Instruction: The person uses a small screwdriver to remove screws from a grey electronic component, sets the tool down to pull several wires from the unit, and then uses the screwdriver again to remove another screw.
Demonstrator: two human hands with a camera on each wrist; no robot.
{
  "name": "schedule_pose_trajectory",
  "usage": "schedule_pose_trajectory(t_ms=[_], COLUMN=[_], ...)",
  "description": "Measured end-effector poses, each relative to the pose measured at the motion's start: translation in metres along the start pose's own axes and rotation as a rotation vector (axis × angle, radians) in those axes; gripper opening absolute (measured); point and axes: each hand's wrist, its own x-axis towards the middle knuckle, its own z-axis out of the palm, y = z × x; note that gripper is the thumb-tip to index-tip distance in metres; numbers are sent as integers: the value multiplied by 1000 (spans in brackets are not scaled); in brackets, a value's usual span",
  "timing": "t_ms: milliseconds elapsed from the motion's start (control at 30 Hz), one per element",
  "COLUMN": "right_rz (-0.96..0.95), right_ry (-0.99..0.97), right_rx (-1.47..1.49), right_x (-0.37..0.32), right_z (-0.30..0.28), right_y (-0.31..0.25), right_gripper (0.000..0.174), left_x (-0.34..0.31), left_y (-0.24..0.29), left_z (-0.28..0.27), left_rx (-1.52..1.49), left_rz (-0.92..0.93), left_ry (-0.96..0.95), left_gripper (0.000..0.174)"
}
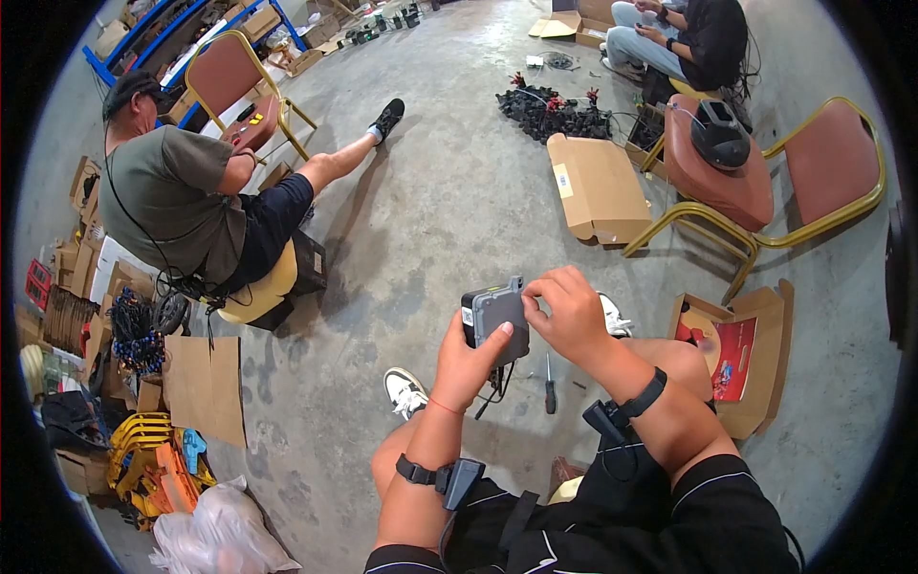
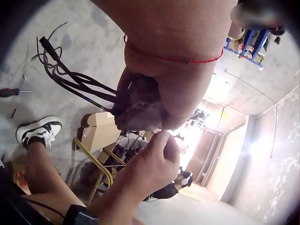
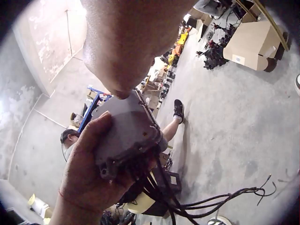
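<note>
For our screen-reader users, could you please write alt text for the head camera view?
A seated person's left hand holds up a small grey box trailing black cables, while the right hand pinches its top corner. A screwdriver lies on the concrete floor below, and another person sits at the left.

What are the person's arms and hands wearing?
The left hand and right hand are bare, with no gloves or sleeves. Each wrist wears a black strap with a small black camera: left camera, right camera. A thin red string circles the left wrist. A black cable loops below the right camera.
</note>
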Motion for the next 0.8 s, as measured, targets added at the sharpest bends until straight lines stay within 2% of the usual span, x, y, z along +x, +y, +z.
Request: schedule_pose_trajectory(t_ms=[100, 167, 267, 467, 633, 800], right_rz=[-15, -26, -41, -69, -99, -106], right_ry=[2, 6, 8, -8, -84, -118], right_rx=[7, 13, 18, 25, -21, -44], right_x=[-1, -1, 0, 1, 0, -3], right_z=[-1, -2, -4, -8, -10, -4], right_y=[-1, -1, -1, -5, -8, -2], right_gripper=[15, 15, 15, 25, 43, 46], left_x=[0, 0, 2, 4, 4, 2], left_y=[-2, -2, -2, -4, 0, 3], left_z=[0, -1, -3, -6, -6, -10], left_rx=[-29, -117, -208, -332, -382, -417], left_rz=[-7, -100, -99, -168, -190, -235], left_ry=[-4, 3, -23, -60, -83, -109], left_gripper=[43, 45, 49, 53, 55, 55])
